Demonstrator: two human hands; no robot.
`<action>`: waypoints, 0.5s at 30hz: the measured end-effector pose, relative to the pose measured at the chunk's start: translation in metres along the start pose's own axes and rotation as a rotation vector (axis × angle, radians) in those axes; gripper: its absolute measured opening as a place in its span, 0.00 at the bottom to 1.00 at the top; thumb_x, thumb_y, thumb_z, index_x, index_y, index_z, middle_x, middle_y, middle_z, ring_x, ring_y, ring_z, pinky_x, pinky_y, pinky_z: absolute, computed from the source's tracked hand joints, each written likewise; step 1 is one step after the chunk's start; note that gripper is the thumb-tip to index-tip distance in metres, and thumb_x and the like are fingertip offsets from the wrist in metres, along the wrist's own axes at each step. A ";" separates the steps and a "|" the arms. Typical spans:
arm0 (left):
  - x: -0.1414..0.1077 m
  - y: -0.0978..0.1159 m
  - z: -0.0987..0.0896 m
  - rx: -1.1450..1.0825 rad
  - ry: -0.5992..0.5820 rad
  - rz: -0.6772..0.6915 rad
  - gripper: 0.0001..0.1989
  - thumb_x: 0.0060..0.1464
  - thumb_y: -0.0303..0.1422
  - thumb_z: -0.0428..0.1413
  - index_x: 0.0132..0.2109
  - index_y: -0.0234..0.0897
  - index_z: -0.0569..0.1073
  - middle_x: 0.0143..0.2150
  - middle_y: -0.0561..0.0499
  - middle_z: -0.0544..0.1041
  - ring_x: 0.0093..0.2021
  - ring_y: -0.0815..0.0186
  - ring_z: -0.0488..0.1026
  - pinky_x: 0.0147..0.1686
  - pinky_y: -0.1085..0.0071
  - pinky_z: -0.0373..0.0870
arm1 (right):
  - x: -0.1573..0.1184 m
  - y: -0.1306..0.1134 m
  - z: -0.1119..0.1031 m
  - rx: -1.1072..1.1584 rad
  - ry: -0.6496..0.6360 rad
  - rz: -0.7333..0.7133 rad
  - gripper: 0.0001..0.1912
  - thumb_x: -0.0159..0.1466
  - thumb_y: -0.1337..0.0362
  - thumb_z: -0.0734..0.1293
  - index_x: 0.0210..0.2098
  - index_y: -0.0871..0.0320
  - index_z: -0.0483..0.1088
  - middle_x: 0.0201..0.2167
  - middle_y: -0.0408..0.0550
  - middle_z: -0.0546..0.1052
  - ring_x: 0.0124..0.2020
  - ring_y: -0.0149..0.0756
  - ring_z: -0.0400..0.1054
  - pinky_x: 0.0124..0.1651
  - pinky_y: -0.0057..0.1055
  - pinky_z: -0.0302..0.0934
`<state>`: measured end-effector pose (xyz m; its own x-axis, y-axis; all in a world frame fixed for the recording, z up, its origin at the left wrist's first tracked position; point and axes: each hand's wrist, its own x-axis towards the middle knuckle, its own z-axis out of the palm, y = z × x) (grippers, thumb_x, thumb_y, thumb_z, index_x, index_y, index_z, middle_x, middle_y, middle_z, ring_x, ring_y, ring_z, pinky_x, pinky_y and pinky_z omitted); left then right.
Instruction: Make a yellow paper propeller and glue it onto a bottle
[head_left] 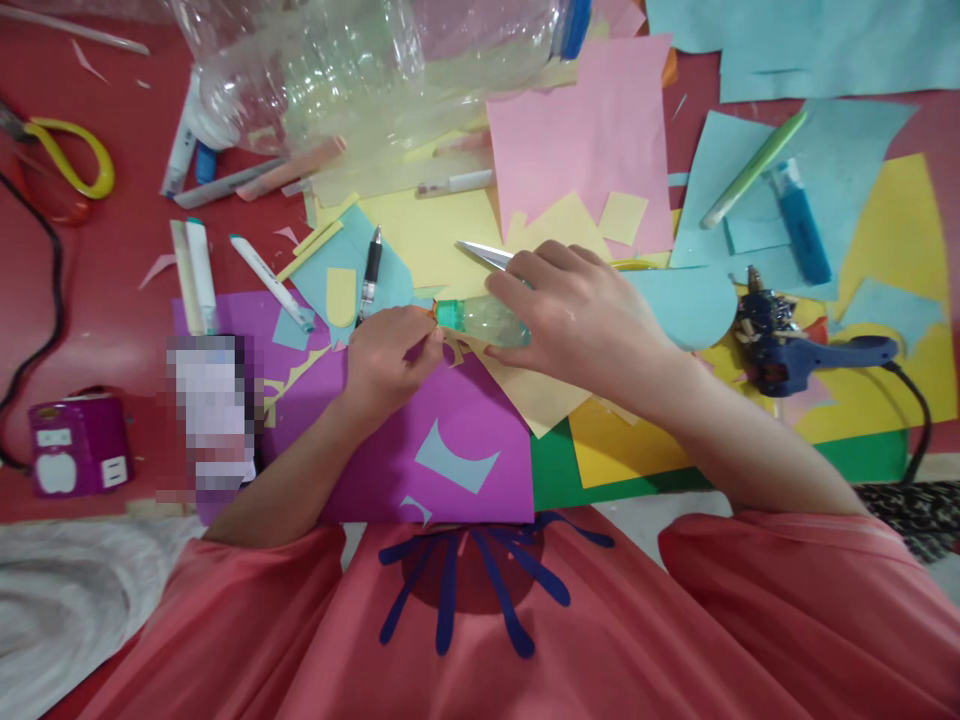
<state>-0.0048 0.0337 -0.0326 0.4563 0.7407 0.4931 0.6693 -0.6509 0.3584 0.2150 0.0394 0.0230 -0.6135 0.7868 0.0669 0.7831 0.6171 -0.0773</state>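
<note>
A small clear plastic bottle with a green cap lies sideways in front of me, its cap pointing left. My right hand is wrapped over the bottle's body from above and hides much of it. At the cap end, my left hand is closed in a pinch; a bit of orange shows at its fingertips, but what it holds is unclear. Pointed scissor blades stick out just beyond my right fingers. A light-blue paper piece with a rounded end extends to the right, behind my right wrist.
A blue glue gun with a cord rests at right. Large clear bottles lie at the back. Purple paper, pink paper, markers, a black pen, yellow-handled scissors and a phone surround my hands.
</note>
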 end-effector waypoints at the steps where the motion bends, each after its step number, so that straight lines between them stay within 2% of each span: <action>1: 0.000 -0.001 0.000 0.016 -0.017 0.000 0.17 0.68 0.35 0.44 0.29 0.41 0.65 0.24 0.53 0.71 0.25 0.67 0.67 0.28 0.68 0.60 | 0.000 0.000 0.000 -0.001 0.000 0.003 0.16 0.66 0.58 0.68 0.49 0.60 0.70 0.43 0.57 0.77 0.46 0.49 0.68 0.46 0.41 0.60; 5: 0.000 -0.003 -0.001 0.036 -0.032 0.025 0.18 0.68 0.35 0.44 0.29 0.41 0.66 0.24 0.53 0.71 0.25 0.66 0.67 0.28 0.67 0.59 | 0.001 0.001 0.000 0.026 -0.002 0.012 0.16 0.67 0.57 0.67 0.49 0.60 0.71 0.43 0.56 0.77 0.45 0.49 0.68 0.46 0.42 0.60; 8: -0.001 -0.003 0.001 -0.003 -0.027 -0.080 0.19 0.68 0.43 0.45 0.30 0.42 0.67 0.24 0.52 0.71 0.25 0.65 0.66 0.28 0.66 0.57 | 0.002 0.006 -0.002 0.062 -0.036 0.010 0.21 0.68 0.51 0.66 0.50 0.62 0.71 0.42 0.57 0.77 0.44 0.48 0.69 0.45 0.41 0.61; 11: -0.004 -0.004 0.003 -0.079 -0.005 -0.169 0.20 0.65 0.51 0.49 0.31 0.43 0.67 0.25 0.53 0.70 0.25 0.64 0.65 0.29 0.65 0.56 | 0.002 0.013 -0.007 0.112 -0.055 -0.005 0.27 0.69 0.47 0.62 0.56 0.64 0.70 0.42 0.58 0.78 0.43 0.48 0.70 0.44 0.40 0.62; 15: -0.006 -0.005 0.007 -0.122 0.021 -0.173 0.18 0.63 0.51 0.52 0.35 0.43 0.71 0.26 0.53 0.71 0.26 0.64 0.66 0.30 0.65 0.55 | 0.002 0.021 -0.016 0.201 -0.069 -0.019 0.32 0.69 0.46 0.62 0.61 0.65 0.67 0.42 0.57 0.78 0.44 0.49 0.71 0.44 0.40 0.63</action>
<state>-0.0072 0.0342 -0.0425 0.3275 0.8403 0.4320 0.6603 -0.5305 0.5316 0.2320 0.0535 0.0369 -0.6389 0.7693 0.0026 0.7395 0.6150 -0.2737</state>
